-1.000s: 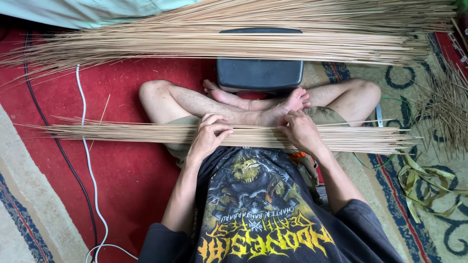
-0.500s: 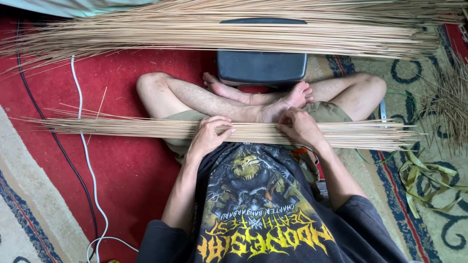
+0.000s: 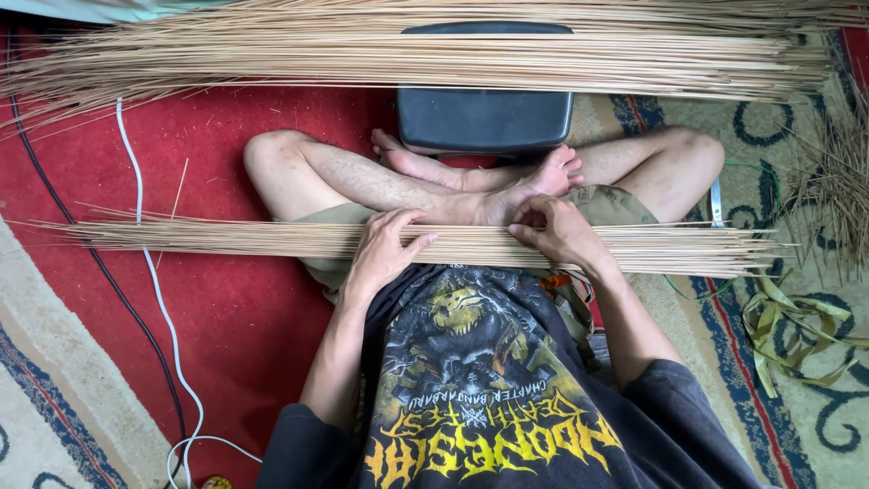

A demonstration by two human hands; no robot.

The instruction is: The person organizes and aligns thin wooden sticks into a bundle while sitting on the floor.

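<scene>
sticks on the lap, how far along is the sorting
Done, seemingly: a big pile of sticks lies beyond the knees. In hand: the left hand and right hand press on the lap bundle. Left: apparently the loose fibres at far right.

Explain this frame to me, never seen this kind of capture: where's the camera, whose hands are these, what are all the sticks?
There is no machine here. The one view comes from a camera on a person's head, looking down at their own lap, so the shirt shows upside down at the bottom. The person sits cross-legged on a red carpet beside a patterned rug.

Across the lap lies a bundle of thin tan sticks, running side to side. The left hand rests on it with fingers spread; the right hand presses on it near the ankle. Neither hand closes around it.

A larger pile of the same sticks lies farther out, partly over a dark box-like object. White and black cables run along the carpet, and green leaf strips lie on the rug.
</scene>
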